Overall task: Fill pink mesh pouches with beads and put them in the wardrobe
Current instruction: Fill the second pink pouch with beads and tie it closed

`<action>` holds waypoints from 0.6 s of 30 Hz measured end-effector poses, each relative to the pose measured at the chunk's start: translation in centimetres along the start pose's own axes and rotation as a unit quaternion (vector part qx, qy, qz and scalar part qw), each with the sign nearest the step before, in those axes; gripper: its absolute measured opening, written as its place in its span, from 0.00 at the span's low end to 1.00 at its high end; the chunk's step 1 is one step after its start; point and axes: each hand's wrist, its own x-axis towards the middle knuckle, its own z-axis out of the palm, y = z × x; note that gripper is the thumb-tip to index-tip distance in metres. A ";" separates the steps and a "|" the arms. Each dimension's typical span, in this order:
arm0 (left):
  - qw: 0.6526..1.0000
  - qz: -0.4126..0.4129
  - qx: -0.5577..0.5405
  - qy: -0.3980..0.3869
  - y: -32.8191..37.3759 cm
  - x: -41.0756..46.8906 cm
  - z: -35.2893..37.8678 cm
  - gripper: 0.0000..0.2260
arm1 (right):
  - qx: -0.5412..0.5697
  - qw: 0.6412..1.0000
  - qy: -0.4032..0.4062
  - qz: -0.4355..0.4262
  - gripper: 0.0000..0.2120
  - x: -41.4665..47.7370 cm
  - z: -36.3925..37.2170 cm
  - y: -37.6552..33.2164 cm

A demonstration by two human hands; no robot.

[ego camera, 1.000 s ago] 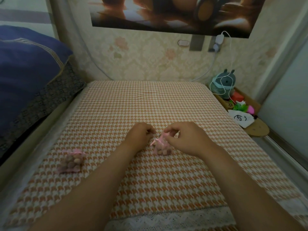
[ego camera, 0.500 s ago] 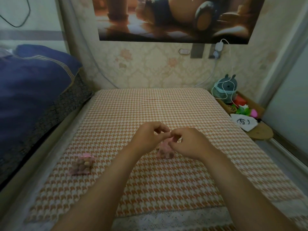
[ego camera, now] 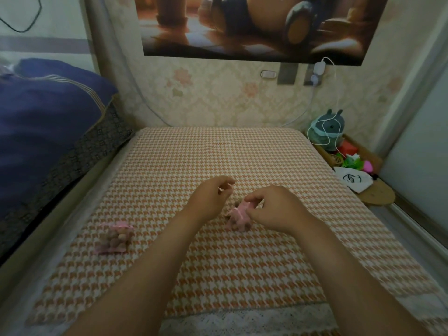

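A pink mesh pouch (ego camera: 237, 218) full of brown beads rests on the houndstooth cloth (ego camera: 218, 154) between my hands. My right hand (ego camera: 274, 208) pinches its gathered top. My left hand (ego camera: 211, 198) hovers just left of it, thumb and finger pinched on a thin pink drawstring that leads from the pouch. A second filled pink pouch (ego camera: 114, 237) lies on the cloth at the left, apart from both hands. No wardrobe is in sight.
A dark blue quilt (ego camera: 48, 122) is piled on the bed at the left. At the right, a wooden shelf (ego camera: 374, 195) holds a grey plush toy (ego camera: 327, 128), a white cable, a red item, green and pink items and a white bag (ego camera: 352, 179). A wall poster hangs behind.
My hands have drawn apart: the left lifted up and left with the string, the right stayed on the pouch's top. The camera tilted up a little.
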 end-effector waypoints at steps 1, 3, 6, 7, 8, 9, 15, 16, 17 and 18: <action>0.999 0.000 0.030 -0.022 -0.6 0.2 0.4 0.12 | 0.001 1.000 0.001 -0.002 0.15 0.1 0.1 0.0; 0.992 0.036 0.093 -0.078 -1.4 0.3 1.2 0.12 | 0.003 1.000 0.005 -0.004 0.15 0.2 0.2 0.2; 0.977 0.094 0.152 -0.114 -1.3 0.4 1.9 0.05 | 0.010 1.000 0.009 -0.007 0.14 0.4 0.2 0.4; 0.976 0.101 0.153 -0.118 -1.2 0.7 2.0 0.06 | 0.010 1.000 0.009 -0.009 0.14 0.4 0.2 0.4; 0.976 0.106 0.150 -0.114 -1.1 0.9 2.1 0.08 | 0.008 1.000 0.009 -0.012 0.14 0.5 0.2 0.5; 0.978 0.099 0.143 -0.116 -0.9 1.0 2.2 0.09 | 0.007 1.000 0.009 -0.013 0.13 0.6 0.2 0.5; 0.988 0.030 0.117 -0.096 -1.6 1.8 2.7 0.10 | 0.014 1.000 0.008 -0.012 0.13 0.8 0.5 0.6; 0.990 0.019 0.104 -0.088 -1.7 1.7 2.8 0.11 | 0.018 1.000 0.009 -0.011 0.13 0.8 0.5 0.7; 0.993 0.003 0.088 -0.080 -1.9 1.7 2.7 0.10 | 0.019 1.000 0.008 -0.010 0.14 0.8 0.6 0.7; 0.994 -0.016 0.073 -0.074 -2.1 1.7 2.6 0.08 | 0.018 1.000 0.007 -0.010 0.14 0.8 0.6 0.8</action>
